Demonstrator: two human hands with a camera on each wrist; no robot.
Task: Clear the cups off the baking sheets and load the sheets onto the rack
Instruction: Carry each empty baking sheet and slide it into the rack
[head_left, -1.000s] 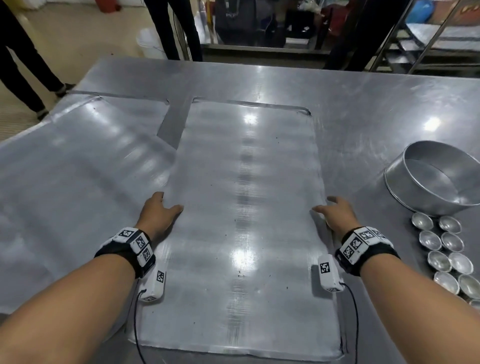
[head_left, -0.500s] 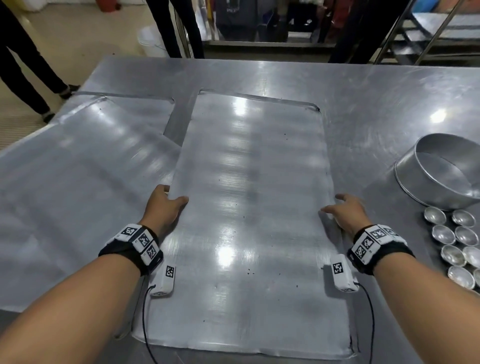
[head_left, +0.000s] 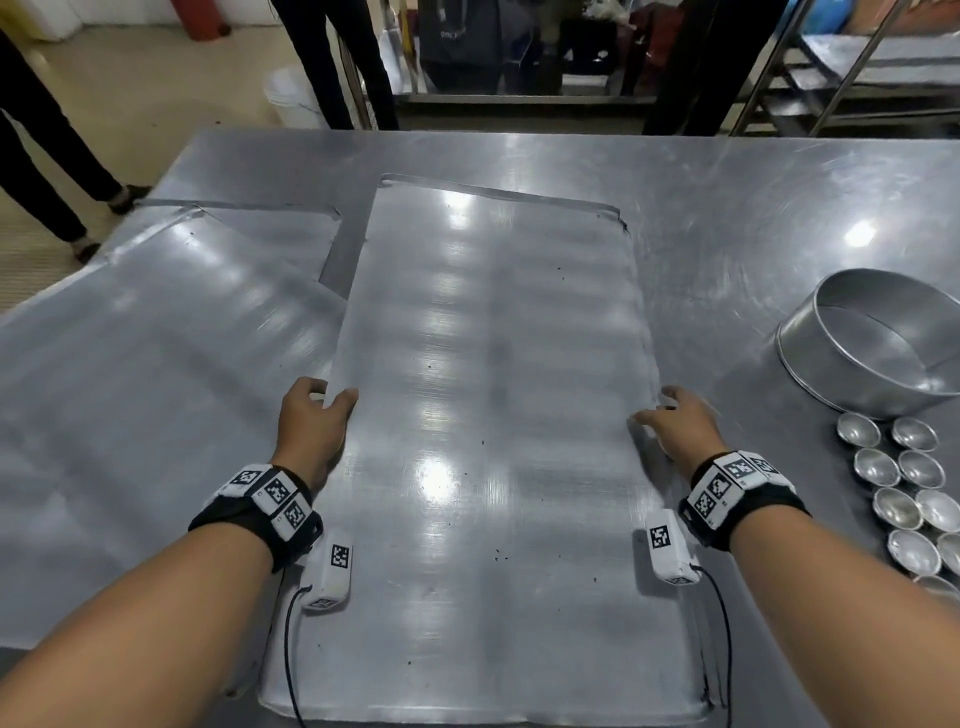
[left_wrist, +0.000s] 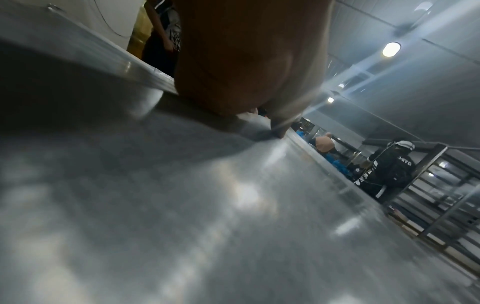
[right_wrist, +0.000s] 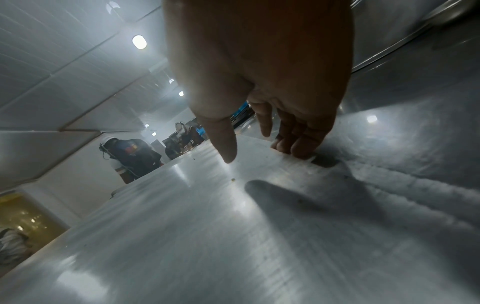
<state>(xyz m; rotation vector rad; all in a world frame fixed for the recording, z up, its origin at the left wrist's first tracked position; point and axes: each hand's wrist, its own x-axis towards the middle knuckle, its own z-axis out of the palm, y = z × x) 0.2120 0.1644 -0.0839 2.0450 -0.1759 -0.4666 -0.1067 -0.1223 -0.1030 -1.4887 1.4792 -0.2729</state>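
Observation:
A long bare baking sheet (head_left: 488, 415) lies lengthwise on the steel table (head_left: 727, 208) in front of me. My left hand (head_left: 317, 415) grips its left long edge, thumb on top and fingers curled over the rim. My right hand (head_left: 670, 421) pinches the right long edge; in the right wrist view the thumb (right_wrist: 226, 144) presses on the sheet (right_wrist: 207, 226) while the fingers curl at its rim. A second sheet (head_left: 130, 364) lies to the left, overlapping a third one. Several small metal cups (head_left: 904, 493) stand in rows at the right. Part of the rack (head_left: 857, 67) shows at the back right.
A round metal cake pan (head_left: 878, 343) stands on the table just beyond the cups. People's legs (head_left: 332, 62) are at the table's far side and another person (head_left: 31, 156) stands at the far left. A white bucket (head_left: 291, 98) is on the floor.
Both hands stay at the sheet's long edges, with their fingers curled more tightly round them. The sheet has shifted a little away from me relative to the left sheet.

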